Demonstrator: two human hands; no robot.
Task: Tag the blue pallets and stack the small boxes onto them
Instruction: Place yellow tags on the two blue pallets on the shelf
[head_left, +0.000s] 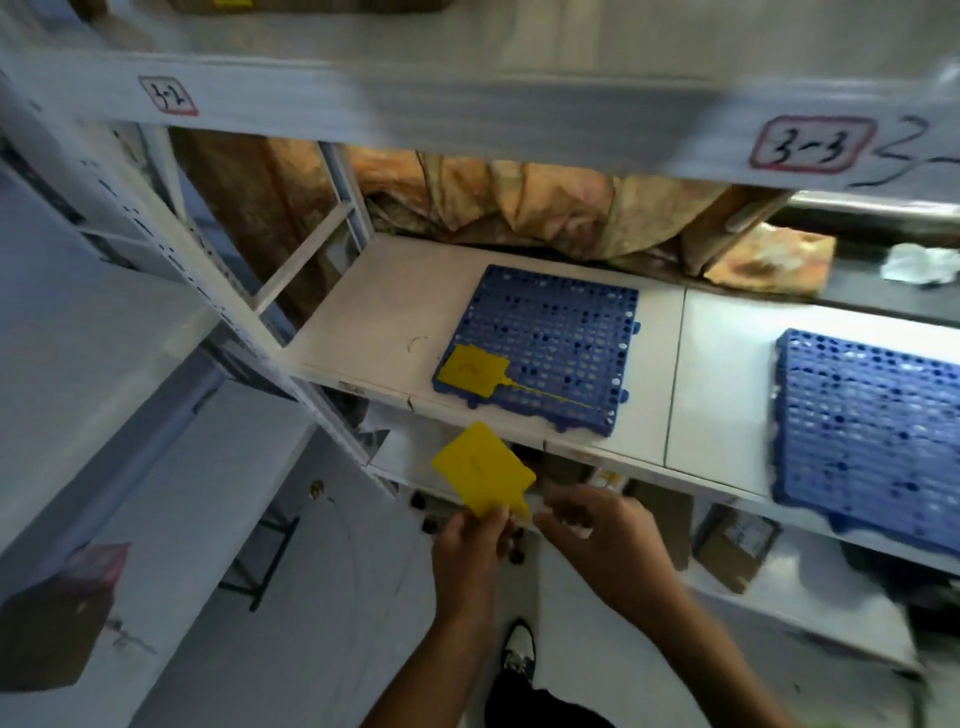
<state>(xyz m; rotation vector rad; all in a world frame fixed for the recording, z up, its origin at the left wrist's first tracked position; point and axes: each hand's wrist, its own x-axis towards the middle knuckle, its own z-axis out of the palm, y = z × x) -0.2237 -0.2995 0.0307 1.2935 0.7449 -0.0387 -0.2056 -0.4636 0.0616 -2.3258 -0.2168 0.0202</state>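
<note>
The left hand (475, 535) pinched a flat yellow plastic tag (483, 470); the blurred right hand (597, 525) hung loose-fingered below the perforated blue pallet (550, 338).

white metal shelving (322, 98) | pale floor (322, 597) | orange-brown cloth (519, 202) behind

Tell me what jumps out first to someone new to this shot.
The bright yellow tag pinched in the left hand below the shelf edge, with the right hand close beside it. A second yellow tag already lies on the near left corner of the blue pallet on the white shelf. Another blue pallet sits at the right, untagged as far as visible.
</note>
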